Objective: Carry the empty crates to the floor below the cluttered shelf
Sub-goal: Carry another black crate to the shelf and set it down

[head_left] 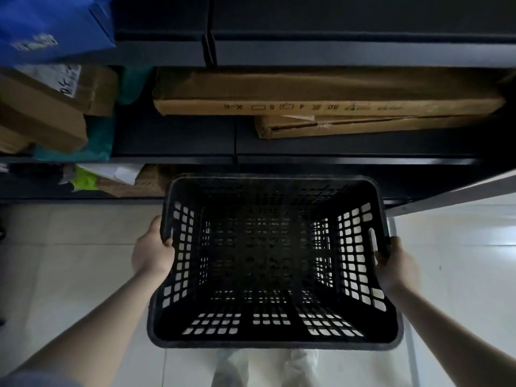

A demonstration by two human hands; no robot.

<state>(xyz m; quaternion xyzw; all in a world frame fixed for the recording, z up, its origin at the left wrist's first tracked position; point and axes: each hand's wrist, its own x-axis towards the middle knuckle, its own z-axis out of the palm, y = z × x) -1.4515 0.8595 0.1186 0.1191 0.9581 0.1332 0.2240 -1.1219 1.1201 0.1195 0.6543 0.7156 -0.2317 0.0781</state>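
The crate (275, 263) is black plastic with many small square holes in its walls and bottom. It is empty. It sits upright in the air above the pale floor (69, 263), its open top up, in front of the dark shelf (173, 160).

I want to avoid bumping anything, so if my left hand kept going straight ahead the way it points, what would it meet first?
Probably the dark metal shelf's lowest front edge. The left hand, gripping the black perforated plastic crate, points forward over pale floor tiles toward it. Depth is unclear, so it may pass below.
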